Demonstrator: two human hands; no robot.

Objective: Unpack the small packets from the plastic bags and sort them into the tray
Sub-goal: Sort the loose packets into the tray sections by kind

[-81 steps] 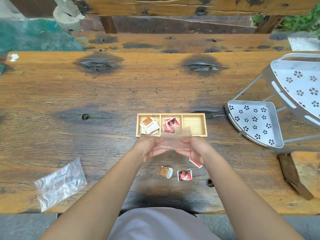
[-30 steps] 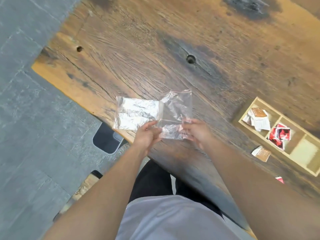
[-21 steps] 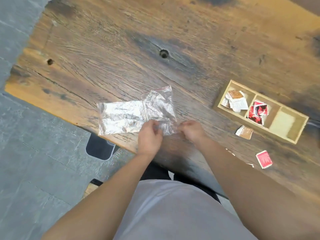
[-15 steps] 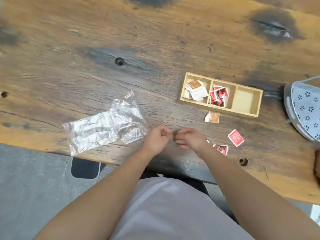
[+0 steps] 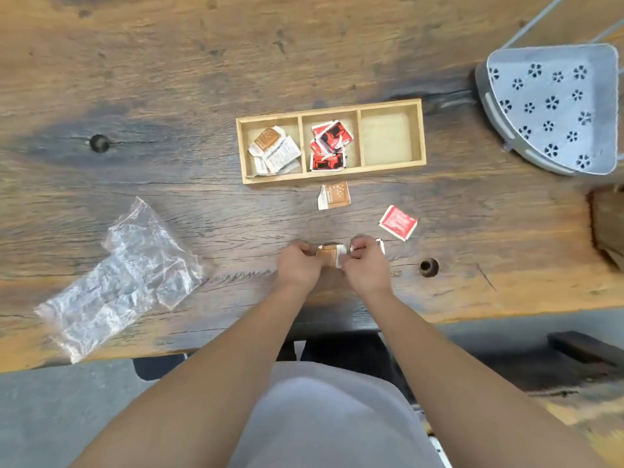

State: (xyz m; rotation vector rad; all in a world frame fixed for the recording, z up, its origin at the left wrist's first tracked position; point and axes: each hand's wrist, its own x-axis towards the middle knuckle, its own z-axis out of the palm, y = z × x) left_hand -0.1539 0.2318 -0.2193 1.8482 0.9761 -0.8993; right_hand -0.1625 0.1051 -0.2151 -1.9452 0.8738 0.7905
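A wooden tray point(image 5: 418, 109) with three compartments lies on the table: brown-and-white packets on the left, red packets in the middle, nothing on the right. My left hand point(image 5: 297, 266) and my right hand point(image 5: 366, 266) meet just in front of it, both pinching a brown packet point(image 5: 330, 255) on the table. A red-and-white packet point(image 5: 381, 245) peeks out from behind my right hand. Another brown packet point(image 5: 334, 195) and a red packet point(image 5: 397, 222) lie loose between my hands and the tray. Two empty plastic bags point(image 5: 125, 275) lie overlapping at the left.
A grey perforated metal rack point(image 5: 553, 106) stands at the right. A wooden block point(image 5: 607, 224) sits at the right edge. The table has knot holes point(image 5: 429, 266) and its front edge runs just below my wrists.
Both hands carried the emptied bag left, laid it on the other bag and let go. They then returned to the middle and closed on a brown packet. The view swung back over the tray.
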